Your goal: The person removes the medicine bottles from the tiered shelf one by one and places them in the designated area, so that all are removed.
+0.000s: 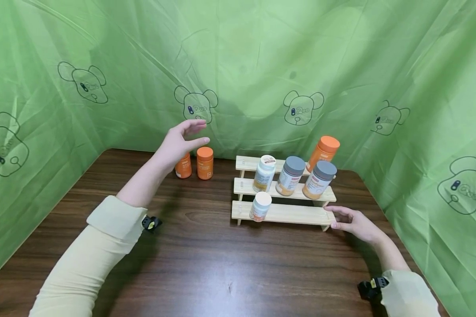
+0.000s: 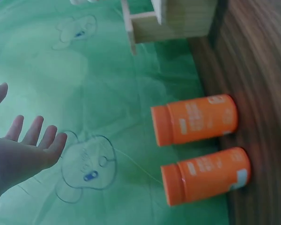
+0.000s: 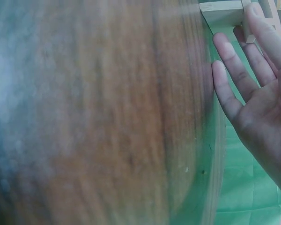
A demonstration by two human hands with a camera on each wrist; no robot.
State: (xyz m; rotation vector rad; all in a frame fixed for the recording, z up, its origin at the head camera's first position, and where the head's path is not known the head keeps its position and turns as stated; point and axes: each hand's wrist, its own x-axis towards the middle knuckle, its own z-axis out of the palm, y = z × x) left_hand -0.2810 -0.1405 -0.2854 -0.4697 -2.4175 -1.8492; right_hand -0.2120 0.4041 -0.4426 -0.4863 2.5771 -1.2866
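Note:
My left hand point(image 1: 178, 143) is raised above two orange bottles point(image 1: 205, 164), fingers spread apart from the thumb and holding nothing. In the left wrist view, both orange bottles point(image 2: 196, 119) stand apart from that hand point(image 2: 25, 152). My right hand point(image 1: 353, 223) pinches the right end of the lowest tier of a three-tier wooden rack point(image 1: 297, 214). The right wrist view has its thumb and fingers around the end of the rack point(image 3: 222, 13). A small white-capped bottle point(image 1: 260, 207) stands on the lowest tier. On the middle tier are a white bottle point(image 1: 264, 174) and two grey-capped bottles point(image 1: 290, 176).
Another orange bottle point(image 1: 323, 152) stands on the top tier at the right. Green curtain point(image 1: 238, 79) with bear outlines surrounds the back and sides of the dark wooden table point(image 1: 206, 264). Small black devices point(image 1: 151, 223) sit at both sleeve cuffs.

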